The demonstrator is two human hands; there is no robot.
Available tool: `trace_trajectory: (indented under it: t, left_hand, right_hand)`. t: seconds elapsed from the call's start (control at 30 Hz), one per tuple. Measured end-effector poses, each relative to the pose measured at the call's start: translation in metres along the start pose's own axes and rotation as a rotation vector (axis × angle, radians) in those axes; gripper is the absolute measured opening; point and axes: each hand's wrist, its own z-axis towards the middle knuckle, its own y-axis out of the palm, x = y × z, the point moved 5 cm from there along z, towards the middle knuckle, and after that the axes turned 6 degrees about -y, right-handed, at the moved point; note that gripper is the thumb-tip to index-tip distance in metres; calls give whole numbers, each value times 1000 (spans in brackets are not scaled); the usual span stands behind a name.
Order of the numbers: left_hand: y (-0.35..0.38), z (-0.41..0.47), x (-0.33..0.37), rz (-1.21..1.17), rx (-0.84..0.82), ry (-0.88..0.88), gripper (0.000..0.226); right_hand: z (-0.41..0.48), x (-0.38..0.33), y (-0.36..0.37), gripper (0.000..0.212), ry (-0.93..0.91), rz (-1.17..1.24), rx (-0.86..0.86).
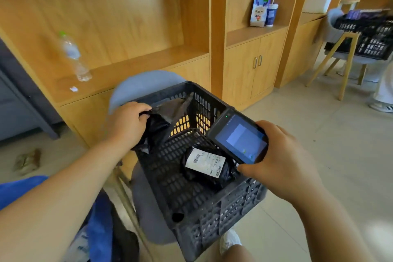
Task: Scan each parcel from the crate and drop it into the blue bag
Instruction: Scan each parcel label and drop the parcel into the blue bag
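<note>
A black perforated crate [214,217] sits on a grey chair in the middle of the view. My left hand [127,125] grips a black plastic parcel [157,127] lifted above the crate's left rim. My right hand [282,159] holds a handheld scanner [240,137] with a lit screen over the crate's right side. One more black parcel with a white barcode label [205,164] lies on the crate floor below the scanner. The blue bag [100,225] is at the lower left, partly hidden by my left forearm.
Wooden shelving stands behind the crate, with a water bottle [73,57] on its ledge, and a paper gift bag [260,6] and a cup further right. A second black crate [370,38] rests on another chair at the far right, beside a person's leg and shoe.
</note>
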Motion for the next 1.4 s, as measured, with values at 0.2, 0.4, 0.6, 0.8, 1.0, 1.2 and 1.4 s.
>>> trace_trajectory:
  t: [0.2, 0.4, 0.6, 0.8, 1.0, 1.2, 1.4]
  left_hand:
    - [-41, -80, -17, 53, -74, 146, 30]
    - [-36, -138, -33, 110, -105, 151, 35]
    - [-12, -160, -51, -99, -151, -111, 28]
    - [-2, -160, -56, -264, 38, -375, 35]
    - [20, -166, -70, -603, -14, -917, 103]
    - [35, -171, -68, -1206, -196, -1008, 63]
    - [16, -166, -67, -1289, -68, -841, 76]
  right_hand:
    - [-24, -31, -2, 81, -81, 14, -7]
    - [-35, -46, 3, 87, -145, 54, 0]
    - [-40, -49, 10, 91, -153, 62, -38]
    - [-43, -47, 15, 88, -169, 69, -60]
    - [-43, -43, 17, 88, -171, 62, -61]
    - [-41, -45, 19, 87, -156, 69, -81]
    - [-40, -56, 19, 82, -174, 60, -102]
